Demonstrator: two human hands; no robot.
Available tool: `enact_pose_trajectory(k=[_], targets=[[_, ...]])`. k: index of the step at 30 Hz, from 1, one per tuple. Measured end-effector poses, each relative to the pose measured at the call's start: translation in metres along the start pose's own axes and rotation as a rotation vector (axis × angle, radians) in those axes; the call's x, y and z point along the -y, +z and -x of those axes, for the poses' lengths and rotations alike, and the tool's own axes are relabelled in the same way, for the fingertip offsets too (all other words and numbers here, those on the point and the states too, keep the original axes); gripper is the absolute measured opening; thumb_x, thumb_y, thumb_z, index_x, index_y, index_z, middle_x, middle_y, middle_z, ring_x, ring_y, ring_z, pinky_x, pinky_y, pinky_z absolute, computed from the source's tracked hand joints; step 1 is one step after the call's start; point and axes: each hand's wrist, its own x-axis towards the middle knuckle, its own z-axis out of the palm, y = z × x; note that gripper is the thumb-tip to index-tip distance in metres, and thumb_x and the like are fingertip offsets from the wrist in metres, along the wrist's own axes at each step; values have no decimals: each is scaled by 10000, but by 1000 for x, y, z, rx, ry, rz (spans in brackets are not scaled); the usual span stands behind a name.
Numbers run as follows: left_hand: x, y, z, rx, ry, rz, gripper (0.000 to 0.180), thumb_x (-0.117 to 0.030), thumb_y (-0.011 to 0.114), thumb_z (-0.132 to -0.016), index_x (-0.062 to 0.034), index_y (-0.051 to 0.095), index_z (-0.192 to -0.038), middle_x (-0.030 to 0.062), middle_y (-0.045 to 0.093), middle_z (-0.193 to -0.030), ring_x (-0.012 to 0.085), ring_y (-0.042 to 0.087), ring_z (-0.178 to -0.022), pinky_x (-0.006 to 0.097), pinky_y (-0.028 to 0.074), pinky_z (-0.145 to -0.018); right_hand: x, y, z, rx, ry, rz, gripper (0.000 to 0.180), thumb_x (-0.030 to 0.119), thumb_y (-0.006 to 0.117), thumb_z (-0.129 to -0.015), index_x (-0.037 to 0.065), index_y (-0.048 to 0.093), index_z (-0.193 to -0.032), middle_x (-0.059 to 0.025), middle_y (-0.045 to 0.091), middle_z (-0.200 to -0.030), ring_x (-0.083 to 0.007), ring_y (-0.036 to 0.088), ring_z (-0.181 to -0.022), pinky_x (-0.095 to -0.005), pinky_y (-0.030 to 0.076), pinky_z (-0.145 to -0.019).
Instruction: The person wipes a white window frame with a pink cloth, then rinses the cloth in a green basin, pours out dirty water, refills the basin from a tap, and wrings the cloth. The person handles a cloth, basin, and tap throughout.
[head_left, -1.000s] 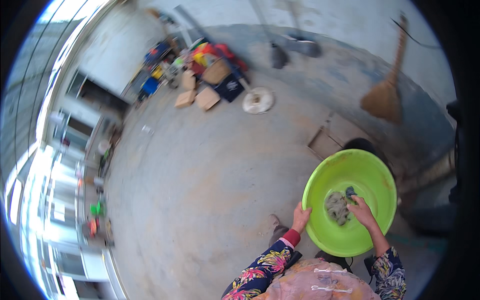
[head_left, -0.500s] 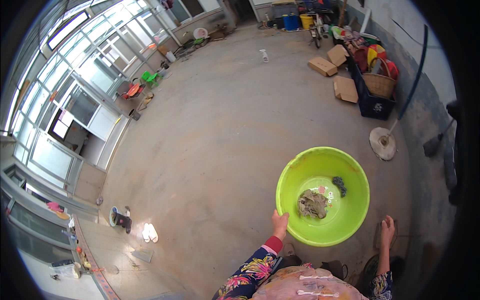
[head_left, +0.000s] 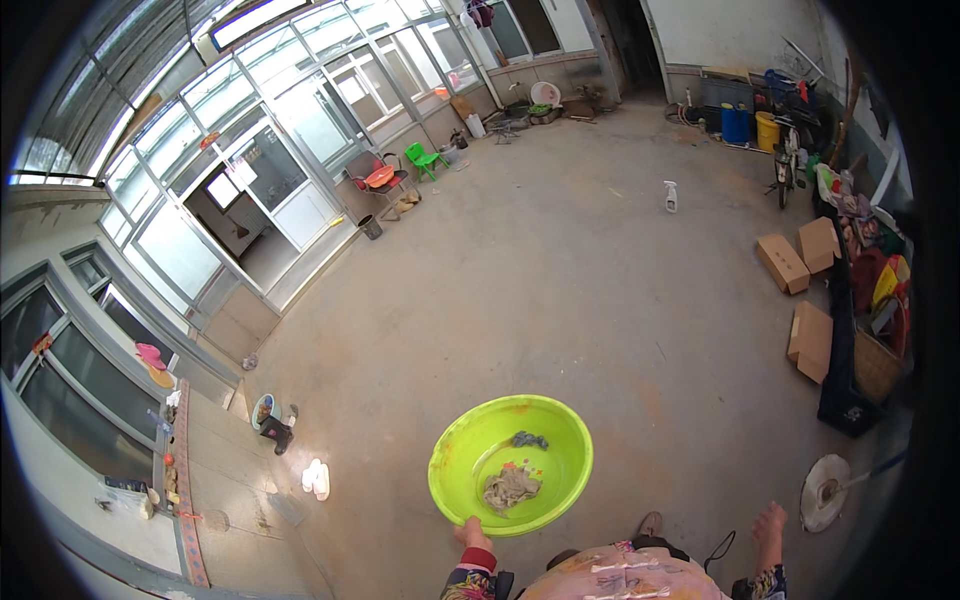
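Observation:
A lime-green plastic basin (head_left: 575,455) hangs in front of me above the floor, tilted slightly. My left hand (head_left: 472,535) grips its near-left rim, fingers out of sight beneath. Inside lie a crumpled greyish-beige rag (head_left: 511,489) and a small dark grey clump (head_left: 529,440), perhaps a scourer. Off to the right and apart from the basin, my right hand (head_left: 769,522) hangs low with its fingers curled; I cannot make out anything in it.
At right, cardboard boxes (head_left: 809,342) lie by a long dark bin (head_left: 850,412) heaped with things. A round off-white disc (head_left: 823,493) on a pole is near my right. A spray bottle (head_left: 670,197) stands farther off. White slippers (head_left: 316,479) and black boots (head_left: 277,434) are at left.
My view has swung to the right and up, so the room appears shifted. The basin, still in my left hand, now sits lower and farther left in view. The rag and dark clump remain inside.

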Motion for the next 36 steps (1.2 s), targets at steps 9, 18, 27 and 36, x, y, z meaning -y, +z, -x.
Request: enact_pose_trajectory(k=[9, 18, 27, 36], targets=[[40, 129, -63, -381, -124, 259, 457, 18, 536, -722, 36, 530, -1179, 170, 612, -1095, 351, 649, -906, 531, 559, -719, 348, 495, 65, 663, -473, 327, 381, 402, 542, -939, 125, 562, -1200, -49, 610, -925, -159, 604, -718, -340, 493, -638], [34, 450, -178, -545, -214, 252, 404, -32, 542, -714, 96, 540, -1098, 214, 611, -1077, 383, 646, -860, 529, 552, -710, 509, 698, -49, 493, -317, 548, 491, 424, 523, -932, 74, 513, -1276, -103, 606, -950, -225, 609, -760, -386, 496, -641], [42, 740, -345, -441, -241, 285, 399, 18, 549, -686, 53, 522, -1083, 164, 600, -1030, 345, 639, -883, 500, 548, -697, 561, 708, -312, 190, 15, 366, 420, 447, 531, -864, 81, 493, -1067, -119, 544, -880, -277, 540, -709, -471, 431, -617], [-30, 1038, -476, -548, -196, 351, 331, 19, 564, -673, 77, 532, -997, 179, 599, -987, 354, 644, -838, 526, 563, -720, 802, 1330, -252, 444, -284, 726, 312, 344, 571, -930, 94, 577, -1117, -89, 642, -852, -214, 635, -676, -384, 501, -562]])
